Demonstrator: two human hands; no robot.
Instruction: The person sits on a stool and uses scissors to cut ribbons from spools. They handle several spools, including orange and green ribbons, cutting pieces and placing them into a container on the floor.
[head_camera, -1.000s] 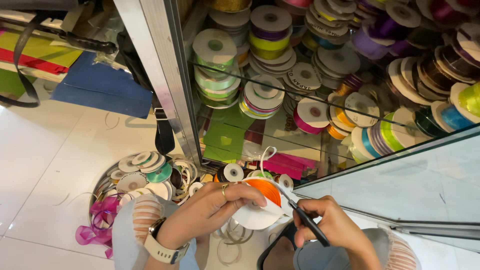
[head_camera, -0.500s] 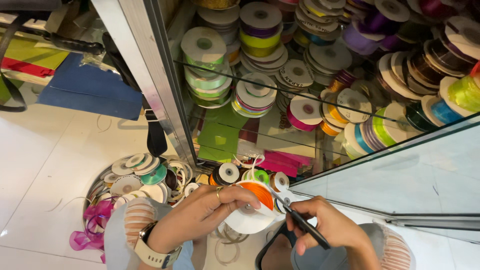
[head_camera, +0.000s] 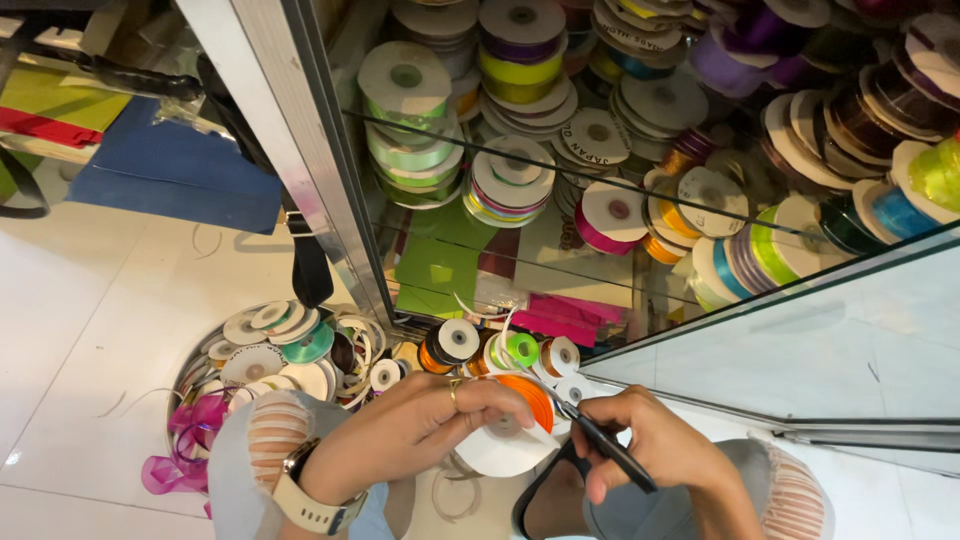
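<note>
**Hands Close In on Orange Ribbon Spool Beside Glass Display Case**

Both hands sit slightly lower and nearer the camera than half a second ago, and the view has drifted a little to the right, so the pink ribbon scraps on the floor now lie close to the left knee.

A person crouches on a white tiled floor (head_camera: 90, 330) in front of a glass-fronted display cabinet (head_camera: 300, 150) packed with stacked ribbon reels of green, purple, pink and blue. The left hand (head_camera: 415, 430), wearing a cream-strapped wristwatch (head_camera: 305, 495) and a gold finger ring (head_camera: 453, 383), curls its fingers over the top of a flat white cardboard spool of orange ribbon (head_camera: 510, 425), pinching it by the rim and holding it just above the knees. The right hand (head_camera: 655, 450) is closed around a pair of black-handled scissors (head_camera: 600, 440), whose slim blades reach toward the spool's right edge; whether the tips touch the ribbon cannot be told.

Just behind the held spool, small reels of orange, lime-green and white ribbon (head_camera: 490, 350) stand in a row at the foot of the cabinet. To the left, a round basket of loose white-faced ribbon reels (head_camera: 280, 345) rests on the floor, with tangled pink ribbon scraps (head_camera: 185, 440) beside it. A black strap (head_camera: 308, 265) hangs down the cabinet's metal frame.
</note>
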